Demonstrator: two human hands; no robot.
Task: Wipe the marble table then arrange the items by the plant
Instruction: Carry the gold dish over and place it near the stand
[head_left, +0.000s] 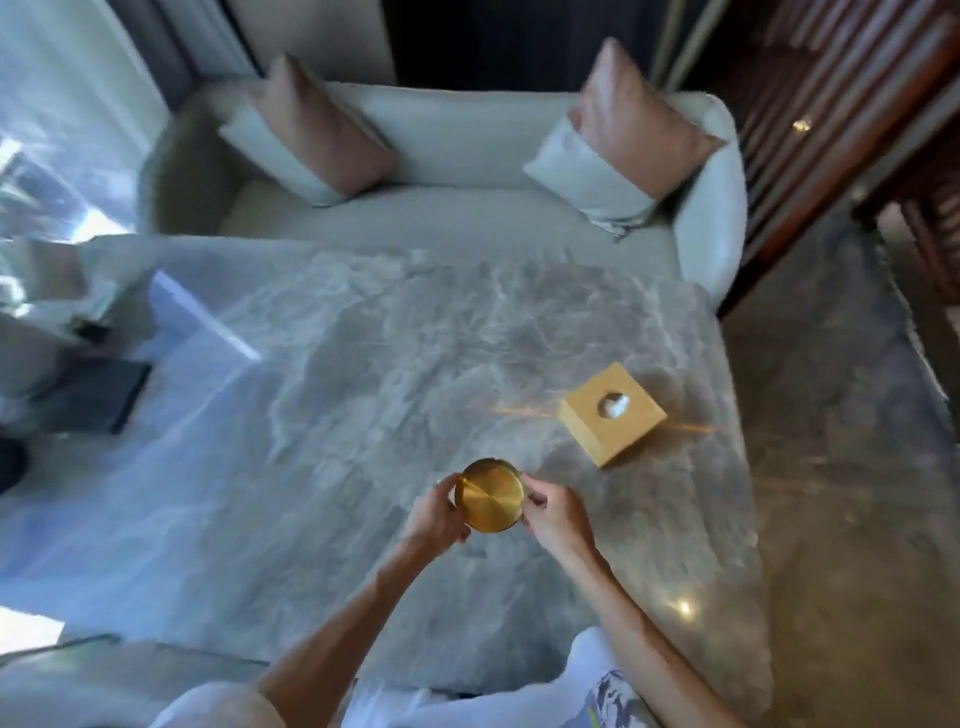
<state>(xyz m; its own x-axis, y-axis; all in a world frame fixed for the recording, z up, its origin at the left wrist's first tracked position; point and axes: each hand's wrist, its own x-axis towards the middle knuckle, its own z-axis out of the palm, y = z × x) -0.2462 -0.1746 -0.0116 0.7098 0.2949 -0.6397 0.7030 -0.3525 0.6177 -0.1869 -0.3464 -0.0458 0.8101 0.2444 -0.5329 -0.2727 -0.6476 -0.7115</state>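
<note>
A round gold metal container (490, 498) with a flat brushed lid is held over the near middle of the grey marble table (363, 364). My left hand (436, 514) grips its left side and my right hand (553, 514) grips its right side. To the right on the table sits a gold square tissue box (612, 413) with white tissue showing in its round top hole. No plant is in view. The picture is blurred by motion.
A pale sofa (457, 140) with two pink-and-white cushions (311, 130) (628, 135) stands behind the table. A dark flat item (98, 397) lies at the table's left edge. Dark wooden slats (841, 104) rise at the right, above polished stone floor (841, 467).
</note>
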